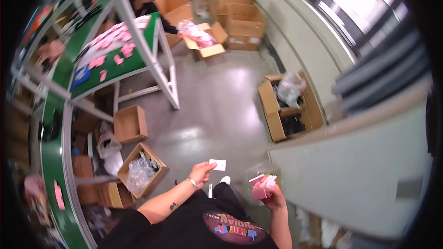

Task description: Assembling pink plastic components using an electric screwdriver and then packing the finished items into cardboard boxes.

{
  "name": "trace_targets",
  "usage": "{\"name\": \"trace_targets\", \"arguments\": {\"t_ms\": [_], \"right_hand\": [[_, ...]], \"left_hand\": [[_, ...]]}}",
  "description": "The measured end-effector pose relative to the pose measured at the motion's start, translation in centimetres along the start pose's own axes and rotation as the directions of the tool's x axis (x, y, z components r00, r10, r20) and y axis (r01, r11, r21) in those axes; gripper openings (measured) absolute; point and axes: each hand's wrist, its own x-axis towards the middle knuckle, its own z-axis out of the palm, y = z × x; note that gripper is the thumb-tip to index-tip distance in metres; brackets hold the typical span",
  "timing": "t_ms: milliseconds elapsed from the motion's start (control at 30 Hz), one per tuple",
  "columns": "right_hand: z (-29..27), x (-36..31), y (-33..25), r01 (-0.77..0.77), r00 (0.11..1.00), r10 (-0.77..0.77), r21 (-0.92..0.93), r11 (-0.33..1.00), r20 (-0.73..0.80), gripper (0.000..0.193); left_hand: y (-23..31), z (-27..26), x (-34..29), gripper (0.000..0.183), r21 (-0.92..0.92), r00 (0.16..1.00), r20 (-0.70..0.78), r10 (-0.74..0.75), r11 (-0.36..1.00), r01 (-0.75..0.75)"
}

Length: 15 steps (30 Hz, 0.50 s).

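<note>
Between the thumb and fingers of my left hand (201, 174) is a small white card (218, 165), held out flat over the floor. My right hand (276, 199) is closed round a bundle of pink pieces (264, 188), which stick up above the fingers. What the pieces are is too small to tell. Behind the right hand, a clear plastic bag or bin (256, 171) is partly hidden.
A green-topped table (113, 67) with pink pieces stands at the far left; a person (144, 7) there reaches into an open carton (213, 51). Cartons stand at left (130, 123) and right (272, 110). A pale panel (350, 166) borders my right side; grey floor (203, 101) lies ahead.
</note>
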Motion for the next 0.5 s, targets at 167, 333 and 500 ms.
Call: {"name": "trace_targets", "arguments": {"t_ms": [167, 333, 500], "right_hand": [[1.2, 11.7, -13.1, 0.042, 0.980, -0.016, -0.124, 0.991, 0.199, 0.043], [4.7, 26.8, -21.1, 0.052, 0.948, -0.031, -0.059, 0.997, 0.315, 0.043], [9.0, 39.2, -25.9, 0.051, 0.966, -0.073, 0.094, 0.994, 0.248, 0.041]], "left_hand": [[8.8, 2.7, 2.7, 0.018, -0.169, 0.988, -0.125, 0.096, 0.979, -0.116], [17.1, -0.2, 9.9, 0.021, -0.301, 0.933, -0.276, 0.232, 0.901, -0.313], [27.2, 0.7, 19.9, 0.016, -0.263, 0.917, -0.328, 0.226, 0.911, -0.318]]}}
